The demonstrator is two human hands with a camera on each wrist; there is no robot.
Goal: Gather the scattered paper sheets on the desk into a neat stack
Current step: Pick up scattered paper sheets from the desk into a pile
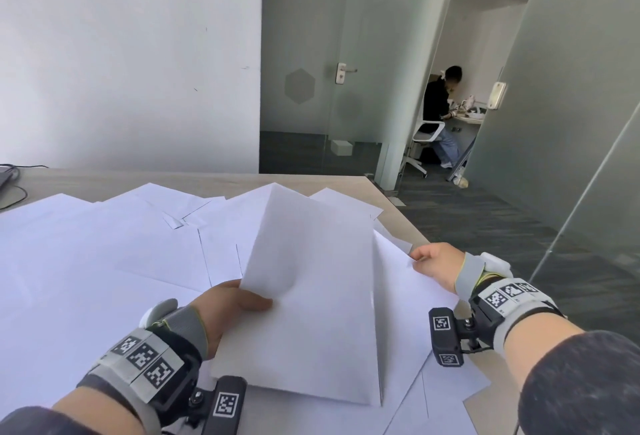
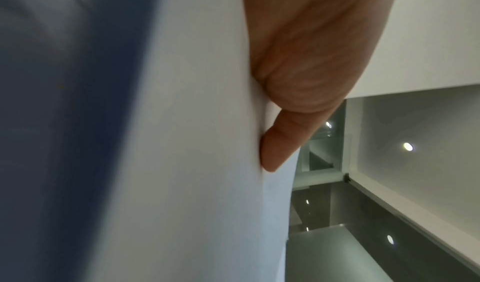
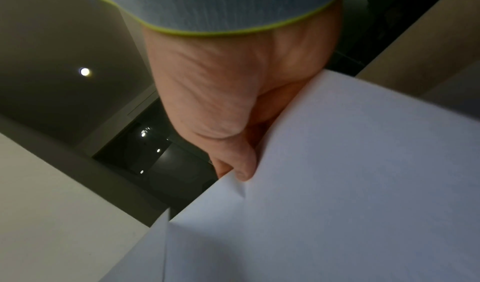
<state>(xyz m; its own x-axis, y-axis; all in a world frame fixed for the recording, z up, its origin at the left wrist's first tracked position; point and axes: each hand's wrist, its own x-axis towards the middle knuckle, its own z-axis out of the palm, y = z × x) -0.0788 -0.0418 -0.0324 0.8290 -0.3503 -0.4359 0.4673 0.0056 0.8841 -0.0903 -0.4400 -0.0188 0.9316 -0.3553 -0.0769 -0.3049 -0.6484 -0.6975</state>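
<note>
Nearest the head camera, the left hand pinches the left edge of a raised bunch of sheets, thumb curled on top and the other fingers hidden beneath the paper. At the desk's right edge the right hand grips the corner of another sheet, its fingertips curled tight onto the paper's edge. More loose sheets lie overlapping across the wooden desk, under and behind both hands.
</note>
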